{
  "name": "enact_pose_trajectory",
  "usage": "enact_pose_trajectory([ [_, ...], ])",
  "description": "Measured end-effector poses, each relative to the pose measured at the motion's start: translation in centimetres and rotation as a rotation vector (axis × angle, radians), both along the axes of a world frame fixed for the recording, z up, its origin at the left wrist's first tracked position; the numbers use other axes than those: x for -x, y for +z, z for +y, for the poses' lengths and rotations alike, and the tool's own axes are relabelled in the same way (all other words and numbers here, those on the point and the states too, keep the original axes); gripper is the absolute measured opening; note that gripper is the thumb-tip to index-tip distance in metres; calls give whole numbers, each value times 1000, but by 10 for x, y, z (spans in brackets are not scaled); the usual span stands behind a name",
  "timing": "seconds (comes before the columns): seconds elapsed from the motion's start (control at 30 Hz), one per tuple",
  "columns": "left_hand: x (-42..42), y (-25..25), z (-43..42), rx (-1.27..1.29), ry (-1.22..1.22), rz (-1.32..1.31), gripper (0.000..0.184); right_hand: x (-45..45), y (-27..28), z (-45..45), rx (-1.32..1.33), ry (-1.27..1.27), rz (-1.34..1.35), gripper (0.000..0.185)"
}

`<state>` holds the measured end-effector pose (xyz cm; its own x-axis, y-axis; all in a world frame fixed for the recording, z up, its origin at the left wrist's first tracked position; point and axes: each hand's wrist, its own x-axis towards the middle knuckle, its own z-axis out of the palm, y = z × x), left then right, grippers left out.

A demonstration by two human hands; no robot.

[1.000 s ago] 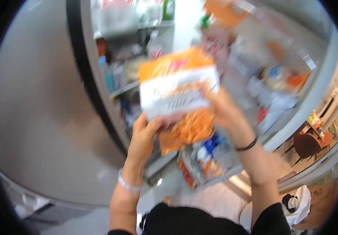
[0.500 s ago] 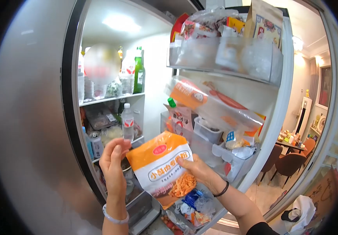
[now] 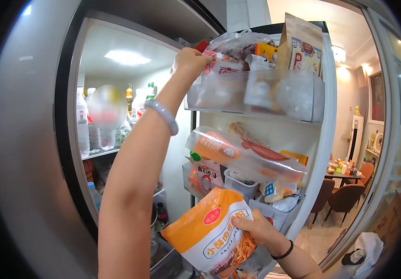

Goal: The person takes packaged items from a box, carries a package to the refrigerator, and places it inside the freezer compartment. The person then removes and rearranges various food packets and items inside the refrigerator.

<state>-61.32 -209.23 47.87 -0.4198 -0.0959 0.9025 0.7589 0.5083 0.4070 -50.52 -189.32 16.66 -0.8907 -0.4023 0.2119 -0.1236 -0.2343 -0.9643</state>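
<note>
My right hand (image 3: 258, 228) grips an orange-and-white food packet (image 3: 216, 230) by its right side, thumb across the front. The packet is tilted and shows a picture of fried strips and Chinese lettering. My left hand (image 3: 191, 65) is raised to the left end of the upper door bin (image 3: 256, 95). Its fingers are closed at the edge of a pink-and-white bag (image 3: 226, 64) there, with the fingertips partly hidden. A red package (image 3: 202, 45) shows just behind this hand.
The fridge door stands open, with a long clear plastic bag (image 3: 247, 153) across its middle. Below are a plastic tub (image 3: 240, 183) and a lower bin. A paper bag (image 3: 302, 46) stands in the upper bin. Bottles (image 3: 83, 123) line the shelf at left. Chairs (image 3: 347, 197) are beyond the door.
My left hand has gone from beside the packet up to the upper door bin, closing on a bag. My right hand has lowered the packet and moved it slightly right. The view has shifted upward.
</note>
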Motion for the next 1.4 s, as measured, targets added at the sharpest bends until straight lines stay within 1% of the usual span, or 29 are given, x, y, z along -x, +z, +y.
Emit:
enact_pose_trajectory([
  [0.03,8,6,4,4,-5,4,25,0,-1,2,-19,-4,-11,40],
  [0.1,16,9,13,-4,-284,-55,16,1,-1,2,-41,-4,-4,39],
  [0.13,21,8,17,-38,-386,-80,13,2,-1,3,-69,3,-1,39],
  [0.27,28,12,16,11,-482,-46,14,10,-1,5,-120,4,-8,39],
  [0.33,40,11,6,-28,-749,-68,13,10,0,4,-157,15,49,37],
  [0.37,44,9,6,-30,-752,-69,13,11,0,5,-159,12,47,37],
  [0.43,53,3,5,-367,-1045,-24,5,15,-3,7,-162,19,62,36],
  [0.47,58,4,5,-373,-1050,-26,5,16,-4,8,-167,15,58,36],
  [0.53,66,7,4,-562,-1186,-10,6,19,-5,11,-163,30,67,37],
  [0.57,70,11,4,-564,-1190,-11,6,18,-4,12,-164,25,65,37],
  [0.63,76,17,3,-707,-1241,-4,4,17,-2,13,-198,-8,66,37],
  [0.67,77,19,2,-709,-1246,-5,4,18,-1,14,-199,-12,65,37],
  [0.73,76,20,0,-695,-1171,9,6,18,-2,15,-192,-15,47,38],
  [0.93,79,19,1,-618,-1201,75,7,23,-6,17,-154,-45,41,40],
  [1.03,80,20,1,-626,-1213,70,6,22,-6,14,-147,-78,42,40],
  [1.17,75,18,0,-642,-1200,46,5,21,-3,13,-110,-62,31,41],
  [1.23,75,19,0,-632,-1173,40,3,20,-2,14,-158,-88,38,41],
  [1.4,74,20,2,-643,-1250,53,6,22,-3,16,-156,-65,36,39],
])
